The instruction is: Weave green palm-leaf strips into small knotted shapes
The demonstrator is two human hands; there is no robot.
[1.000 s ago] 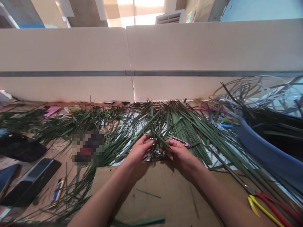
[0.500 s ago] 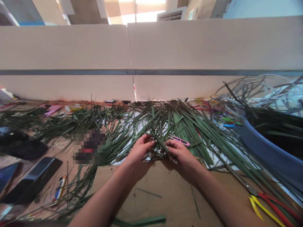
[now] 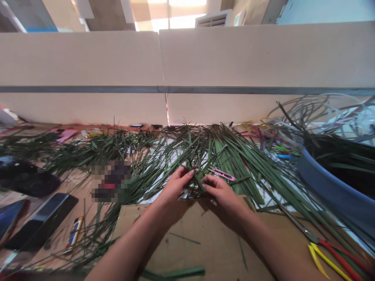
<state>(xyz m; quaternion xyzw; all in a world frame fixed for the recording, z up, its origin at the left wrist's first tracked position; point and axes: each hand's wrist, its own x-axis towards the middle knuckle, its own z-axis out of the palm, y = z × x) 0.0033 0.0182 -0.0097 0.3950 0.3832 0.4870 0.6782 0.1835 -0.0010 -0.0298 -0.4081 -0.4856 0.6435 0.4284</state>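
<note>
Woven leaf piece (image 3: 195, 184): small knot of narrow dark-green strips, at the near edge of the leaf pile (image 3: 222, 156), just beyond the cardboard sheet (image 3: 202, 234). Left hand (image 3: 175, 185) and right hand (image 3: 220, 191) both pinch it, fingertips closed on the strips. Pink cutter (image 3: 224, 175) lies just behind the right hand. Blue tub (image 3: 328, 187) at right holds long dark leaves. Versus half a second ago: hands slightly closer together, thumbs nearer over the piece.

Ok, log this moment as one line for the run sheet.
left hand: pinching green leaf strips | right hand: pinching same strips | pink snips: beside right hand | blue tub: far right
</note>
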